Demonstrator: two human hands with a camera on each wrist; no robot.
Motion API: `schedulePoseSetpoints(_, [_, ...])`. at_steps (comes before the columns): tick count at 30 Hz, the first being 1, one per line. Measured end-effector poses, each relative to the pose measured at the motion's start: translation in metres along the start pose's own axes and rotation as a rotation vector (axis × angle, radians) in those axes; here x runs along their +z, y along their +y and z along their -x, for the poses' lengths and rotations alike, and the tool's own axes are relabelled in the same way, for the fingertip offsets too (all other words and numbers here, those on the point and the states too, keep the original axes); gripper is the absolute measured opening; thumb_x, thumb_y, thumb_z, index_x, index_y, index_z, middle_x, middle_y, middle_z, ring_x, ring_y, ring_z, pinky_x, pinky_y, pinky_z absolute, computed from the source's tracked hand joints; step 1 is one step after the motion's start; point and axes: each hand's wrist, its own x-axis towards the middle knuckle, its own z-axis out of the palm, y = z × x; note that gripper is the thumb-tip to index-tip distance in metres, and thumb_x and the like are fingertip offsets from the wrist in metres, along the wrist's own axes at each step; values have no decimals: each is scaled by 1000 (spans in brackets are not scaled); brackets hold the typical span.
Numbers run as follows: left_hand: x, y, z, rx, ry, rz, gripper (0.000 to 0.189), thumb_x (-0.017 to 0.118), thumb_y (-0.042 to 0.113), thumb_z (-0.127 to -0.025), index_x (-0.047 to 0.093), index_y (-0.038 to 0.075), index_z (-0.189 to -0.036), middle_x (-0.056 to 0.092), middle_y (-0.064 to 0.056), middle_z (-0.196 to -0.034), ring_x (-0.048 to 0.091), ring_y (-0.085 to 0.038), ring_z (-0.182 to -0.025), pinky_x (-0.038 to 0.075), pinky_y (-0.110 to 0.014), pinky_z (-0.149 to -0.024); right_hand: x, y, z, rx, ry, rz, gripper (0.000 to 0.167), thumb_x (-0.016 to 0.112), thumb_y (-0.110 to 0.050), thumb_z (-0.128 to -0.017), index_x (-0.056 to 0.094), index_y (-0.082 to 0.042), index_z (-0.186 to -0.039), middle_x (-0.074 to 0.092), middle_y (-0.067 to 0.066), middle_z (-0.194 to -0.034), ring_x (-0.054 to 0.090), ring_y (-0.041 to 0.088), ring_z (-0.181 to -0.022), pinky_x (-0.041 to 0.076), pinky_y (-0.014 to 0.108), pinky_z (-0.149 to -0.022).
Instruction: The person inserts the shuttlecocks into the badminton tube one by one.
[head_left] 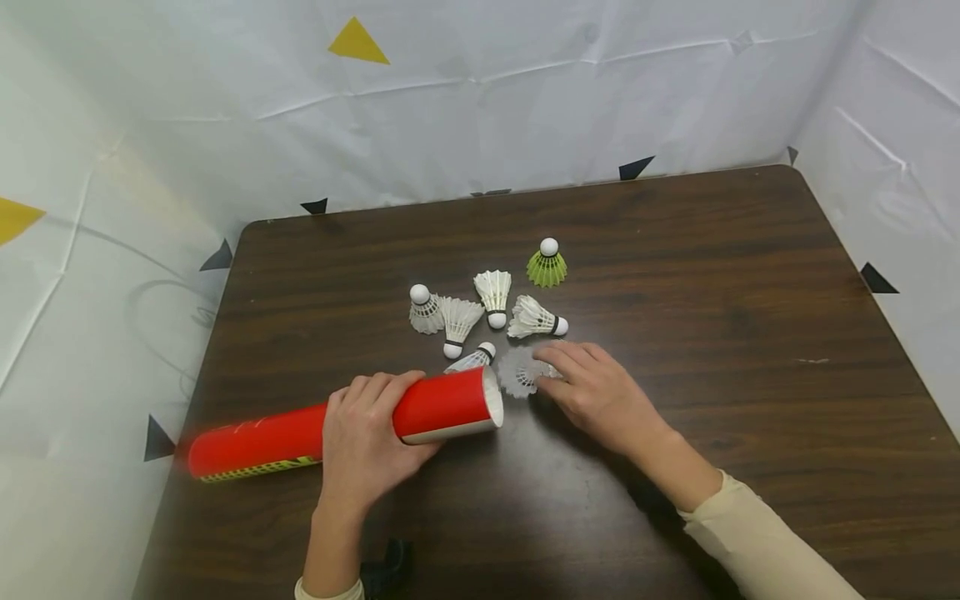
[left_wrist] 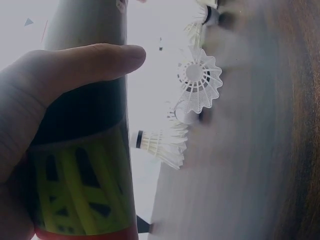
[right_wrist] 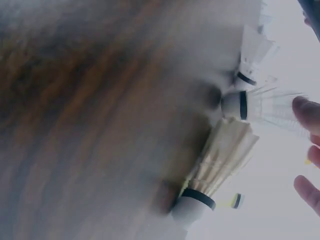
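Note:
My left hand (head_left: 367,425) grips a long red tube (head_left: 442,404) from above, its thumb across the side in the left wrist view. The tube's uncapped end faces right. Just beyond that end, my right hand (head_left: 596,400) pinches the skirt of a white shuttlecock (head_left: 517,372) with curled fingers. In the right wrist view this shuttlecock (right_wrist: 234,105) has its cork low by the table, a fingertip (right_wrist: 304,111) overlapping its skirt. A white shuttlecock (head_left: 480,357) beside the tube's mouth is partly hidden by it. A feathered one (head_left: 531,318) lies close behind my right hand.
More white shuttlecocks, among them one lying feather-up (head_left: 492,293) and one standing cork-up (head_left: 425,312), sit past the tube. A yellow-green shuttlecock (head_left: 547,265) stands farthest back. White sheeting (head_left: 480,125) walls the brown table (head_left: 712,275) at back and sides.

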Motion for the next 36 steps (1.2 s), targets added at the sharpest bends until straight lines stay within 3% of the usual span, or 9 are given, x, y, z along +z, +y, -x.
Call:
schedulePoseSetpoints(6, [0, 0, 0, -1, -7, 2, 77, 91, 44, -54, 64, 23, -123, 68, 0, -105, 59, -23, -95, 45, -47, -81, -6, 1, -2, 105, 254, -234, 16, 77, -9, -81, 75, -6, -96, 67, 9, -111, 62, 28, -106, 49, 47, -85])
schedulePoseSetpoints(13, [0, -1, 1, -7, -15, 7, 77, 91, 44, -54, 64, 23, -123, 68, 1, -106, 58, -23, -95, 45, -47, -81, -17, -3, -5, 293, 475, -313, 13, 77, -9, -80, 78, -10, -93, 73, -2, -89, 67, 16, -82, 50, 33, -71])
schedulePoseSetpoints(18, [-1, -1, 1, -7, -18, 6, 78, 91, 44, -54, 63, 23, -123, 68, 0, -106, 58, -23, -95, 45, -47, -81, -26, -10, -8, 498, 605, -617, 19, 80, 8, -73, 77, -3, -87, 72, 2, -79, 65, 11, -68, 50, 19, -66])
schedulePoseSetpoints(24, [-2, -1, -1, -7, -17, 7, 78, 92, 44, -54, 63, 23, -123, 68, 0, -106, 58, -23, -95, 46, -48, -82, -38, -18, -9, 742, 607, -983, 15, 75, 15, -75, 73, 9, -88, 73, 3, -80, 68, 11, -65, 55, 22, -63])
schedulePoseSetpoints(28, [-2, 0, -1, -11, -25, 7, 77, 91, 44, -54, 63, 23, -123, 68, 0, -106, 58, -23, -95, 45, -48, -82, -40, -24, -11, 770, 584, -1131, 12, 74, 10, -79, 70, 12, -91, 72, 8, -79, 65, 14, -62, 55, 24, -62])
schedulePoseSetpoints(36, [-2, 0, -1, -8, -23, 10, 77, 91, 44, -54, 63, 24, -124, 68, 1, -106, 58, -23, -96, 45, -47, -82, -33, -32, -13, 736, 554, -1194, 11, 72, 9, -82, 70, 10, -93, 71, 15, -81, 64, 21, -58, 55, 28, -60])
